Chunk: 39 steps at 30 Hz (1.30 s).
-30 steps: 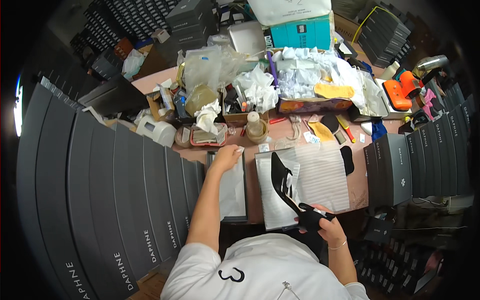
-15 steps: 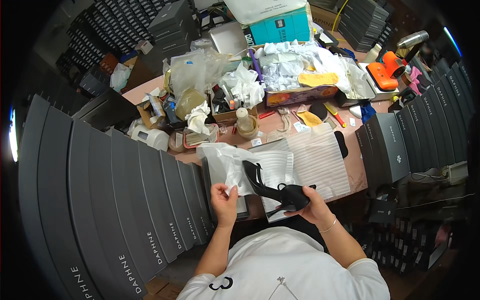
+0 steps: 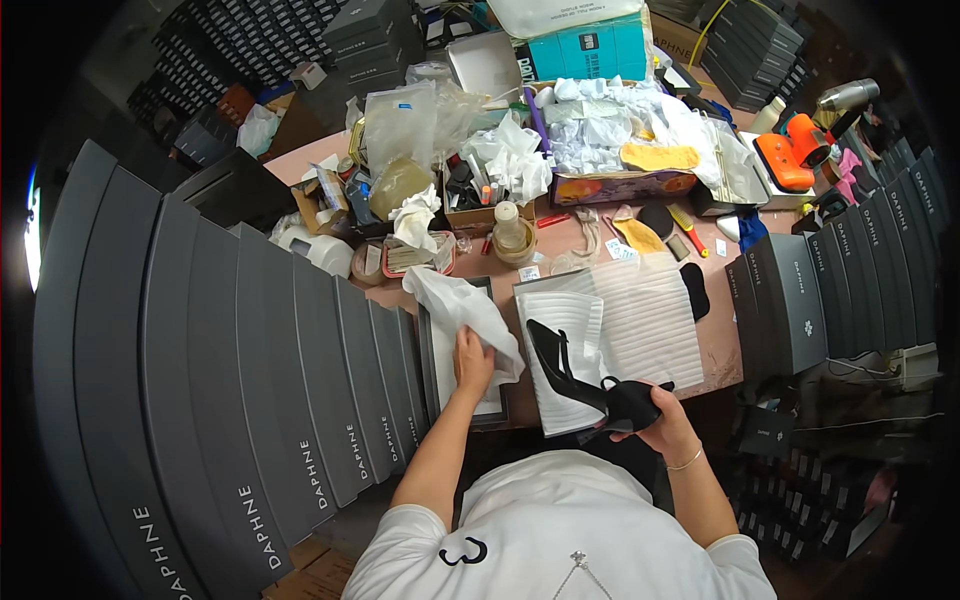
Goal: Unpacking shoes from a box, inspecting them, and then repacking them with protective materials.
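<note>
My right hand (image 3: 664,428) grips a black high-heeled shoe (image 3: 578,386) at its rounded end, near a small bow. Its slim strapped part points up and left, over white ribbed padding (image 3: 560,312) in a grey box. Whether a second shoe lies beneath it cannot be told. My left hand (image 3: 472,362) is closed on a crumpled sheet of white tissue paper (image 3: 462,298), fingertips partly hidden in its folds. Under that hand stands an open dark shoebox (image 3: 426,375) with a pale inside.
Stacked grey shoeboxes rise close on the left (image 3: 200,370) and right (image 3: 790,290). Another ribbed padding sheet (image 3: 645,315) covers the table's right part. Behind stand a glue bottle (image 3: 510,228), a carton of crumpled paper (image 3: 620,188) and an orange device (image 3: 785,160).
My left hand has moved in over the dark box with the tissue paper, its grip turned palm down. The right hand has carried the shoe a little right, away from the paper.
</note>
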Motion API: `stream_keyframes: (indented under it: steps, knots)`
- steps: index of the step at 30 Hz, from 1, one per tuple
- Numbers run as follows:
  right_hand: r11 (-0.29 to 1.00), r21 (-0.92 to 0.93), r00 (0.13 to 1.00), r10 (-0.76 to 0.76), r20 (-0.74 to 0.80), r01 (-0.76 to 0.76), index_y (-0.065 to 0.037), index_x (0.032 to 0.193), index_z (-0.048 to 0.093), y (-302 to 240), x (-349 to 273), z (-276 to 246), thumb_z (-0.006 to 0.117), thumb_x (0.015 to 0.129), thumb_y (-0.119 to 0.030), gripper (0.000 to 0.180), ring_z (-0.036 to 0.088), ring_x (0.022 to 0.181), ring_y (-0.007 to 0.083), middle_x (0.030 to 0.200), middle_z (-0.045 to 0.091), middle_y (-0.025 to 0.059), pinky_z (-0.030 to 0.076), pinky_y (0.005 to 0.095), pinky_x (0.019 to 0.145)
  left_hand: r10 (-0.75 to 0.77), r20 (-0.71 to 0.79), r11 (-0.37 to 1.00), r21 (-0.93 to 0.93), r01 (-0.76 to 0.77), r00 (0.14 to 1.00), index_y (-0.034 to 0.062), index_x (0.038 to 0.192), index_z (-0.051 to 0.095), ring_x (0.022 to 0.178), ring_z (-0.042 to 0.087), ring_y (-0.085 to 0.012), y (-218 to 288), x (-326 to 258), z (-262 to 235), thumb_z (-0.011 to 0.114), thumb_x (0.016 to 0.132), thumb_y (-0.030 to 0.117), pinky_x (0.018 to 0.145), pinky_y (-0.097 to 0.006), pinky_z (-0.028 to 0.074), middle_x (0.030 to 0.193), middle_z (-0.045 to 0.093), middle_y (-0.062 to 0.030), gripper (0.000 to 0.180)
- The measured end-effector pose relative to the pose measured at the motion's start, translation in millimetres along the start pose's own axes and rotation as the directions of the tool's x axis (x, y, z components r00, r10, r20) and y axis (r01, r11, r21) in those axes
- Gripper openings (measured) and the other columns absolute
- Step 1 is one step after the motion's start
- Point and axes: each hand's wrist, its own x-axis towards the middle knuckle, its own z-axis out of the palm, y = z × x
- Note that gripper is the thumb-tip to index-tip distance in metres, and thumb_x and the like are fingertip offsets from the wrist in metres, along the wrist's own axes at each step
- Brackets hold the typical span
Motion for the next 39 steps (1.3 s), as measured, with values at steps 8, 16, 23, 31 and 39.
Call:
stream_keyframes:
  steps: [8,16,23,31,39]
  knots:
    - [0.998,0.004,0.974,0.057,0.218,-0.059,0.010,0.117,0.054,-4.6,1.1,13.2,0.059,0.085,-0.040,0.060,0.066,0.087,0.0415,0.107,0.063,0.0219,0.057,0.0430,0.067,-0.059,0.128,0.964,-0.249,0.090,0.990,-0.0018,0.105,0.064,0.079,0.061,-0.0292,60.4,38.9,-86.8,0.068,0.076,0.006,0.070,-0.033,0.047,0.089,0.061,-0.0170,0.030]
    - [0.977,0.209,0.998,0.053,-0.031,-0.045,0.002,0.121,0.051,28.8,73.0,34.3,0.054,0.091,-0.032,0.045,0.062,0.098,0.0249,0.111,0.061,0.0142,0.054,0.0473,0.084,-0.048,0.171,0.898,-0.424,0.117,0.984,-0.0019,0.099,0.067,0.071,0.053,-0.0111,98.3,40.4,-163.9,0.065,0.080,0.003,0.063,-0.025,0.041,0.082,0.060,-0.0072,0.020]
    - [0.808,0.582,0.990,0.014,0.137,-0.092,-0.001,0.122,0.053,32.2,54.4,16.7,0.044,0.091,-0.050,0.058,0.062,0.096,0.0397,0.111,0.062,0.0200,0.060,0.0391,0.069,0.088,-0.010,0.948,-0.306,-0.087,0.996,0.0002,0.101,0.066,0.065,0.054,-0.0169,122.4,49.3,-150.6,0.065,0.081,0.005,0.060,-0.028,0.044,0.079,0.059,-0.0100,0.020]
    - [0.589,0.806,0.986,0.094,-0.140,0.058,-0.008,0.112,0.060,58.6,70.2,12.1,0.045,0.092,-0.047,0.046,0.067,0.081,0.0312,0.103,0.065,0.0142,0.060,0.0325,0.064,-0.050,0.092,0.879,-0.469,0.088,0.994,-0.0021,0.101,0.066,0.064,0.055,-0.0118,145.0,62.7,-150.5,0.064,0.086,0.013,0.062,-0.026,0.046,0.070,0.063,-0.0071,0.021]
    - [0.592,0.804,0.998,0.039,0.053,-0.066,-0.010,0.106,0.064,65.6,58.9,2.8,0.043,0.092,-0.041,0.040,0.066,0.070,0.0296,0.097,0.067,0.0119,0.060,0.0329,0.058,0.037,0.112,0.883,-0.469,0.020,0.993,-0.0034,0.094,0.066,0.070,0.064,-0.0265,163.6,57.9,-144.6,0.063,0.085,0.011,0.064,-0.032,0.049,0.083,0.066,-0.0166,0.017]
